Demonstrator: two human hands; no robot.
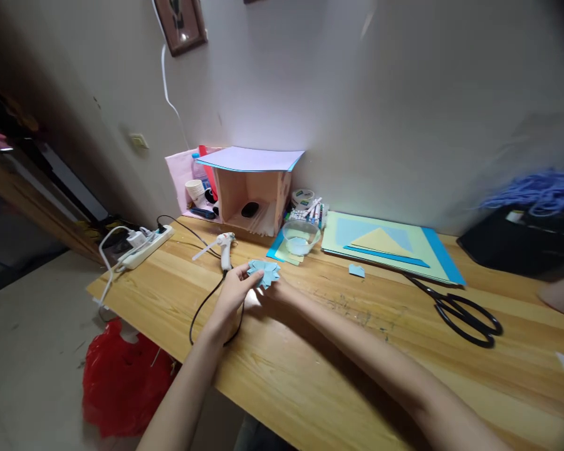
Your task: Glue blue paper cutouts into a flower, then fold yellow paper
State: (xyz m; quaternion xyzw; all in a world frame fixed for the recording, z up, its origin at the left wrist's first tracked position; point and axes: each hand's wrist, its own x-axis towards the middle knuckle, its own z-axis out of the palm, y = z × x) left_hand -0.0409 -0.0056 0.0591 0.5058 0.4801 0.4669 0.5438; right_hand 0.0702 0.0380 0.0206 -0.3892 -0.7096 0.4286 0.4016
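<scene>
Above the tabletop, my left hand (237,285) is closed on a light-blue piece of folded paper (267,268) with a pointed, flower-like edge, its thumb lying on the top face. My right hand (275,292) meets the same piece at its lower right edge; most of its fingers are hidden behind the paper, and it appears to grip it from below. Just left of the hands stands a white hot glue gun (225,252) with a glue stick poking out at the back. A small folded blue paper (356,270) lies apart to the right.
On the wooden table (301,388) are a clear plastic bowl (301,239), a paper-topped box (284,203), stacked coloured paper (439,254) and black scissors (467,316). A power strip (148,246) sits at the left edge. A black bag (512,244) stands right; a red plastic bag (122,382) is below.
</scene>
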